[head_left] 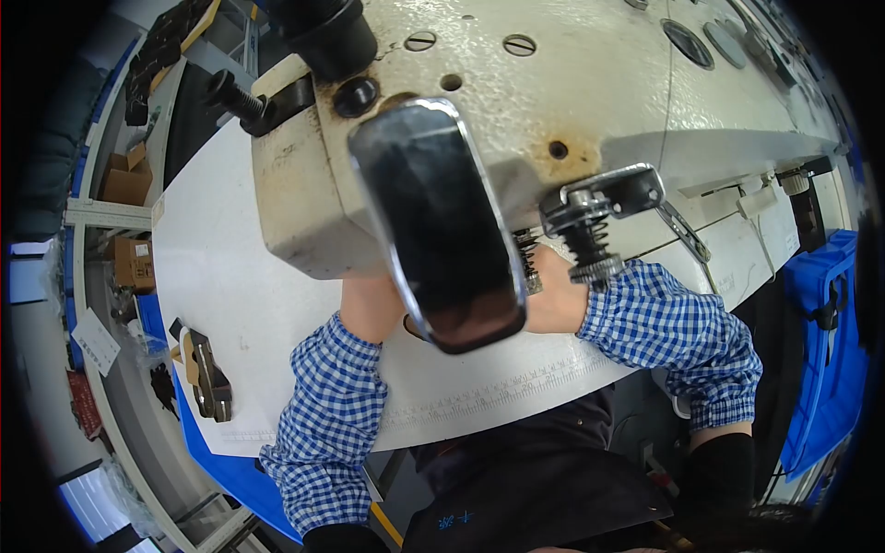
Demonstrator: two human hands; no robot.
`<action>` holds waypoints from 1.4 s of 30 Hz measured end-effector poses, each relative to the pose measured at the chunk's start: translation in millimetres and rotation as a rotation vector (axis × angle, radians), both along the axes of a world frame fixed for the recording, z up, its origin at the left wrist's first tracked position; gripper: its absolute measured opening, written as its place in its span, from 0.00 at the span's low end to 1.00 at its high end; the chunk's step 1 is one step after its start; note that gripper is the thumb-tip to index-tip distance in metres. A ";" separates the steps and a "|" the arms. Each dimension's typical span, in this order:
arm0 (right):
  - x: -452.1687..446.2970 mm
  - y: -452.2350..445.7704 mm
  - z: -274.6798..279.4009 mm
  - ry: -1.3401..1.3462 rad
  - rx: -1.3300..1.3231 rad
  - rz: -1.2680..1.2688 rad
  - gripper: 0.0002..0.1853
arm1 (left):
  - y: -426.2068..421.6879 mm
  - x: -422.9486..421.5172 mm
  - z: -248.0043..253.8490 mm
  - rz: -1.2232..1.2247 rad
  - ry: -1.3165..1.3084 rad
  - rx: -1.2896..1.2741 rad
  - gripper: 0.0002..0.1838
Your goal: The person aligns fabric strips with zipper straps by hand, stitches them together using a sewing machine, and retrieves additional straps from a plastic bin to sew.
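A cream sewing machine [590, 101] fills the upper middle of the view, with a dark, shiny oblong plate [442, 226] in front of its head. Below the machine head, my left hand [369, 309] shows only its wrist and back; its fingers are hidden. On the other side of the oblong plate, my right hand [553, 300] rests near the spring tension knob [595, 267], fingers also out of sight. Part of a dark curved edge [414, 326] shows between the hands. Whatever either hand holds cannot be seen. Blue checked sleeves cover both forearms.
The white table [212, 276] has a printed ruler along its front edge. Brown and black parts [205, 376] lie at its left. A blue bin [825, 359] stands at the right. Shelves with cardboard boxes [134, 263] are at the far left.
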State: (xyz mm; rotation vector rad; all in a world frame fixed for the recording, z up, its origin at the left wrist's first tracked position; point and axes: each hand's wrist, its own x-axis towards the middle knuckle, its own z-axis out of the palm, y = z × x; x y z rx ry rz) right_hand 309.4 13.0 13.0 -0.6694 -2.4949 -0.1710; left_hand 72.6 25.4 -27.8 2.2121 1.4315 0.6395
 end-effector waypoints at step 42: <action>-28.9 -61.3 -3.2 0.006 -0.041 0.363 0.16 | -74.1 -8.5 59.2 -0.101 -1.493 -0.700 0.51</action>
